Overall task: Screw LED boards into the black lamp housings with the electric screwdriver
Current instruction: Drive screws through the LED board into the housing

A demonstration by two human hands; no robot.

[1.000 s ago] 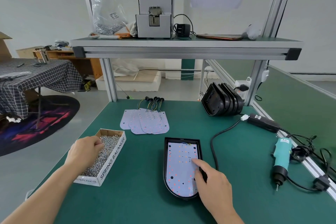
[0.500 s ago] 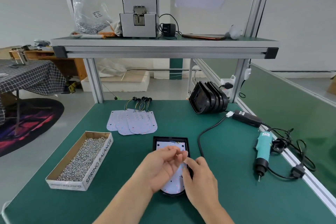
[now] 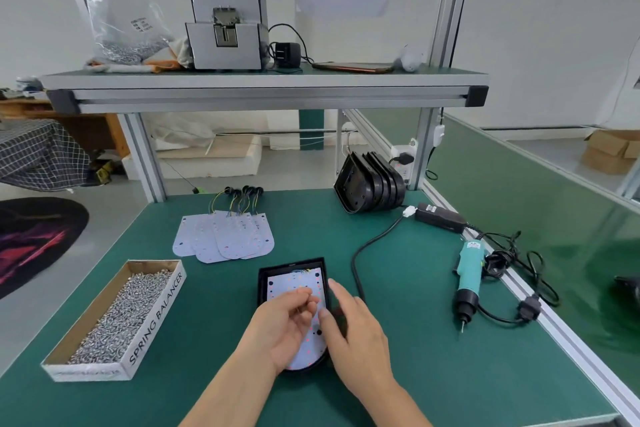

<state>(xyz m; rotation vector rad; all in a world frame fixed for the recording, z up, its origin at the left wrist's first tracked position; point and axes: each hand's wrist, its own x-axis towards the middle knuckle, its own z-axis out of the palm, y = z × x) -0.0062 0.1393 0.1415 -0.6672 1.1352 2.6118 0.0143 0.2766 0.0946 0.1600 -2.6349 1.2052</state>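
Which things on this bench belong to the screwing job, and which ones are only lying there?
For the job: black housing, LED board in it, spare LED boards, stacked housings, box of screws, electric screwdriver.
Lying about: grey machine, plastic bag, phone and black adapter on the shelf.

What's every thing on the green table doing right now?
black lamp housing, flat, open side up
LED board, lying inside the housing
left hand, fingers curled over the board; contents too small to see
right hand, fingers relaxed, by the housing's right edge
electric screwdriver, lying untouched
screw box, open, holding many screws
spare LED boards, fanned flat
spare housings, stacked on edge
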